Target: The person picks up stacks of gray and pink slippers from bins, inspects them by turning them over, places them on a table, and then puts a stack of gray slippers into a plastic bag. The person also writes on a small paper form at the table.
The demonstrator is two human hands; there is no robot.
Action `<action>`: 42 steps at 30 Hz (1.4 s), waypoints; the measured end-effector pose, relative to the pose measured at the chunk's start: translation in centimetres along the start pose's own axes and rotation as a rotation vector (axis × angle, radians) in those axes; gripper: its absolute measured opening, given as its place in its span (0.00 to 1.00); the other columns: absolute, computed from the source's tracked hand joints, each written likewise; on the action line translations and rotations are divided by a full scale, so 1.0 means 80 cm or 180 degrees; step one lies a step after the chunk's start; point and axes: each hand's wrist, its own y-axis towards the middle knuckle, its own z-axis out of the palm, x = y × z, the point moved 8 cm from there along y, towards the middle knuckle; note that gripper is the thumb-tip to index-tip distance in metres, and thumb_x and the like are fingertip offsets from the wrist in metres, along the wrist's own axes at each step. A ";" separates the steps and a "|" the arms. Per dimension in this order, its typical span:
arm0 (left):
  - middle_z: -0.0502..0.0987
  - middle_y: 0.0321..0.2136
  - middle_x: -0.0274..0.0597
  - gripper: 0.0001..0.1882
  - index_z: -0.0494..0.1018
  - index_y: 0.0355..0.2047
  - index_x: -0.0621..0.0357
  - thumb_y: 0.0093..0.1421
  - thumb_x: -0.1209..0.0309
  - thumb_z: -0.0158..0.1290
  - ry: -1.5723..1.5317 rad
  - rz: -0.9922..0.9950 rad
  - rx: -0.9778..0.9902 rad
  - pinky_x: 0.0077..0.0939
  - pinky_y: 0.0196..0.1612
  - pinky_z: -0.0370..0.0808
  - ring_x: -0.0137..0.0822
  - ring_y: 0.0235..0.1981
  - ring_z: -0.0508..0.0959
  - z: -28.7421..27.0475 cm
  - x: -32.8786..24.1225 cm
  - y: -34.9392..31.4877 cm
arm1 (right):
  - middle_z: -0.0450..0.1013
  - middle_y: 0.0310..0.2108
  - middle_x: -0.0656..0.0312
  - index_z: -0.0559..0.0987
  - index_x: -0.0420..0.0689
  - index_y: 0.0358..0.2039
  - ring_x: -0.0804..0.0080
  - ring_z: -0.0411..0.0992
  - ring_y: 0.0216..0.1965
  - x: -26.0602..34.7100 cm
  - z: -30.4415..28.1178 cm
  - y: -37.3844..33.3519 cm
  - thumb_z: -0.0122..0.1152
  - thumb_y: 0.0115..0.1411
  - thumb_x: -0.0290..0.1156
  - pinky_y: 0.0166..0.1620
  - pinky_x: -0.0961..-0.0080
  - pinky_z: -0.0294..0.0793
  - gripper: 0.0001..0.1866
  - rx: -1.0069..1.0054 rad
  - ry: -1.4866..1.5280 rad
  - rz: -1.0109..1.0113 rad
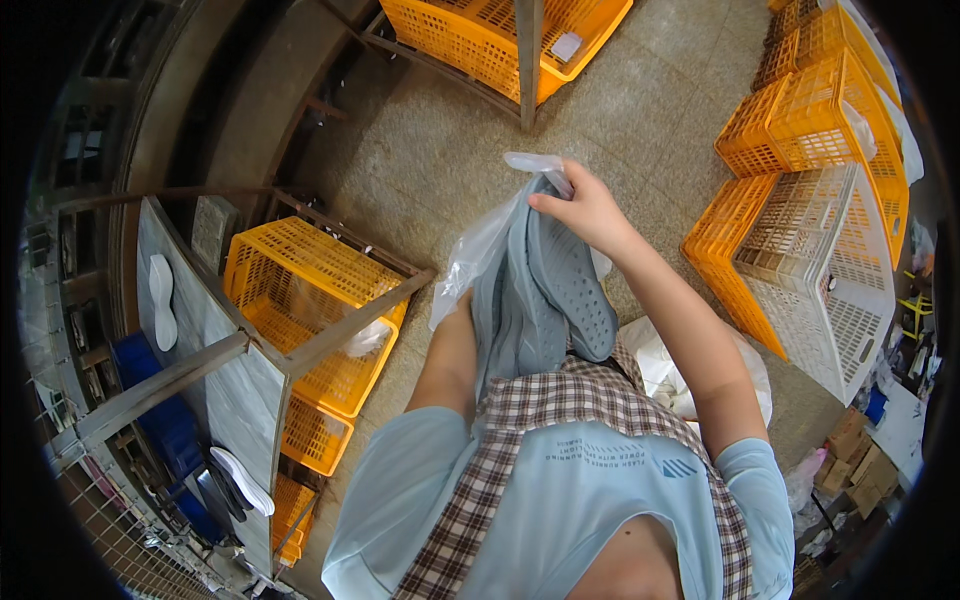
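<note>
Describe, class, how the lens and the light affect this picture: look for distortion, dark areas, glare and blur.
Head view: fisheye distortion bows the orange crates near the right rim, and the corners fall to black; head view: pale glare lies on the clear plastic bag; head view: the grey soles and right hand show no obvious motion blur.

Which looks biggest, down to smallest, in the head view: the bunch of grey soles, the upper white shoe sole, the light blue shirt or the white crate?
1. Light blue shirt, also nearest the camera
2. White crate and bunch of grey soles: too alike to rank
3. Upper white shoe sole
</note>
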 end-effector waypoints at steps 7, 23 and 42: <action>0.59 0.56 0.46 0.30 0.59 0.58 0.57 0.61 0.50 0.39 -0.0052 -0.0030 -0.0083 0.30 0.56 0.56 0.38 0.57 0.58 -0.003 0.032 0.012 | 0.69 0.48 0.59 0.66 0.40 0.54 0.71 0.66 0.51 -0.164 -0.006 -0.041 0.59 0.54 0.23 0.54 0.76 0.63 0.26 -0.0770 0.0580 0.0399; 0.55 0.62 0.46 0.34 0.55 0.61 0.56 0.62 0.46 0.36 0.0275 -0.0420 -0.0496 0.31 0.62 0.51 0.40 0.63 0.54 -0.040 0.151 -0.017 | 0.70 0.29 0.62 0.73 0.39 0.38 0.73 0.67 0.32 -0.353 -0.019 -0.109 0.45 0.63 0.30 0.38 0.76 0.67 0.10 -0.1921 0.0034 0.0810; 0.56 0.62 0.53 0.44 0.53 0.62 0.63 0.57 0.40 0.44 0.0482 -0.1306 -0.0623 0.30 0.62 0.54 0.44 0.63 0.56 -0.077 0.163 -0.037 | 0.68 0.28 0.67 0.71 0.41 0.39 0.81 0.64 0.29 -0.352 -0.039 -0.240 0.52 0.61 0.29 0.33 0.81 0.66 0.08 -0.0860 0.0414 0.1460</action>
